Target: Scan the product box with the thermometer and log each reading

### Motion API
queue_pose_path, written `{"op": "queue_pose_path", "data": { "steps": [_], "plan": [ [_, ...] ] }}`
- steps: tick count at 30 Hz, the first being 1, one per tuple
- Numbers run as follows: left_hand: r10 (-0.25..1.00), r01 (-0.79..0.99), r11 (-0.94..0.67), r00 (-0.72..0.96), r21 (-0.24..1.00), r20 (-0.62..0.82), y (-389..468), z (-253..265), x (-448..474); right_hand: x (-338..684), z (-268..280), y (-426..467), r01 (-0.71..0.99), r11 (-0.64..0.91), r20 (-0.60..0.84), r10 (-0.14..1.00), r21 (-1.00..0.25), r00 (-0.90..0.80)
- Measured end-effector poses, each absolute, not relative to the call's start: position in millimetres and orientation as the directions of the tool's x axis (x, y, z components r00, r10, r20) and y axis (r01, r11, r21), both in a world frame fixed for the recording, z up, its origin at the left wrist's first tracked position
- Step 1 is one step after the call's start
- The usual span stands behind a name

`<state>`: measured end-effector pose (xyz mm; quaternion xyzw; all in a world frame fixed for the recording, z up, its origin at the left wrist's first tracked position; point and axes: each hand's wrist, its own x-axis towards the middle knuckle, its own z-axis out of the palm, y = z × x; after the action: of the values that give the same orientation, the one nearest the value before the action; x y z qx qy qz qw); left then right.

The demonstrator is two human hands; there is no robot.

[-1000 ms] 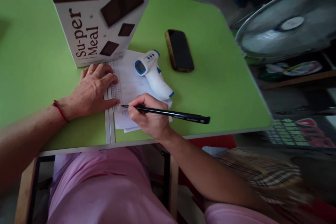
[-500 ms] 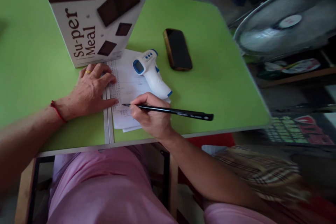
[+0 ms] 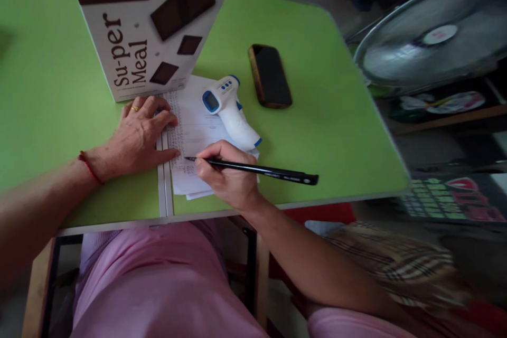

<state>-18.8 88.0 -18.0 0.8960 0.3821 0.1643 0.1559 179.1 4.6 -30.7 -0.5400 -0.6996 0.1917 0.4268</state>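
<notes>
My right hand [image 3: 232,174] grips a black pen [image 3: 273,171], its tip at the handwritten lines on the white paper [image 3: 190,140]. The sheets lie on the green table, partly under my right hand. My left hand [image 3: 144,132] rests flat, fingers spread, with its thumb and fingertips on the paper's left edge. A white and blue infrared thermometer [image 3: 232,113] lies on top of the sheets. Just behind my left hand stands a white box [image 3: 130,26] marked "NutriMotion Su-per Meal".
A phone in a brown case [image 3: 270,75] lies right of the thermometer. The green table [image 3: 332,132] has a metal seam [image 3: 165,190] beside the paper. A large fan [image 3: 435,37] stands beyond the table's right edge. Checked cloth [image 3: 400,259] lies below at the right.
The pen's back end has dipped slightly and shifted left, while its tip stays at the writing. My left hand keeps its place on the paper. The whole view has shifted slightly.
</notes>
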Motion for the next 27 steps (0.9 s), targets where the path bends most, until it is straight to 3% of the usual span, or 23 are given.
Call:
{"op": "queue_pose_path", "data": {
  "steps": [6, 15, 27],
  "plan": [
    [0.739, 0.634, -0.651, 0.655, 0.417, 0.158, 88.8, -16.9, -19.1, 179.2, -30.0, 4.8, 0.560, 0.394, 0.432, 0.899, -0.729, -0.070],
    [0.734, 0.640, -0.664, 0.657, 0.387, 0.171, 88.0, -15.3, -19.0, 180.7, -29.7, 3.8, 0.561, 0.349, 0.405, 0.914, -0.750, -0.027],
    [0.732, 0.638, -0.665, 0.660, 0.388, 0.170, 88.2, -16.0, -18.8, 178.4, -32.0, 5.6, 0.612, 0.371, 0.439, 0.897, -0.699, -0.043]
  ]
}}
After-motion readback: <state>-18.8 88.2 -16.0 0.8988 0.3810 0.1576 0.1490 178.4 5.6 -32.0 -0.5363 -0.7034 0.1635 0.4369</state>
